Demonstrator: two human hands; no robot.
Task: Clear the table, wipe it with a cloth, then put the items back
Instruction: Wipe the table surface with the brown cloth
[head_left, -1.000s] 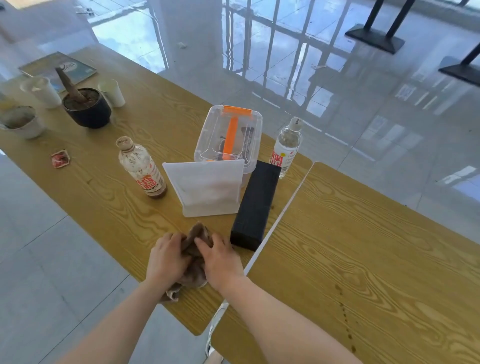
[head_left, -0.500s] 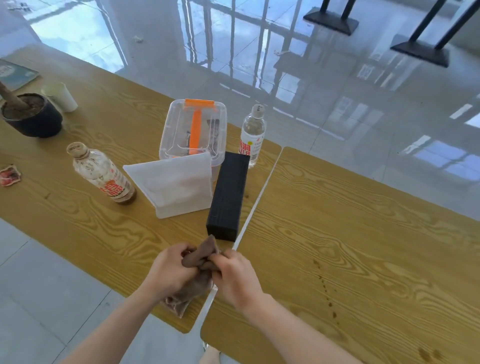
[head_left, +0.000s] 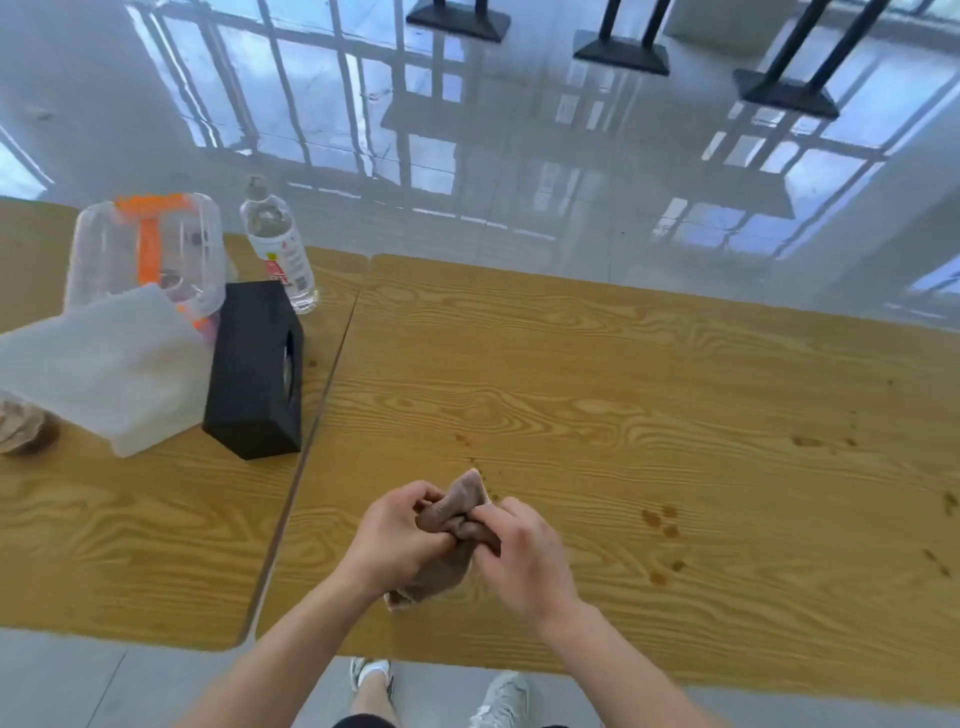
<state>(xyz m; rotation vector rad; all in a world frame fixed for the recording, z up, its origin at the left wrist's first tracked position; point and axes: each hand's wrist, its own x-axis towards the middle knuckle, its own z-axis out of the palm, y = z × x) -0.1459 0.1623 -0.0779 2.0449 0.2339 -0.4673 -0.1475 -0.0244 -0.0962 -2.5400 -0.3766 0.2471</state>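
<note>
I am holding the brown cloth over the desk, close to its near edge. Fingers of my left hand and right hand are curling around the cloth, pinching it.

Two wood-grain tops stand edge to edge with a narrow seam between them. The left surface carries a clear plastic box with an orange handle, a water bottle standing just beside it near the far edge, a black box lying along the seam, and a white pouch leaning against the clear box. A brownish bottle is cut off at the left edge. The right surface bears scattered brown stains.
</note>
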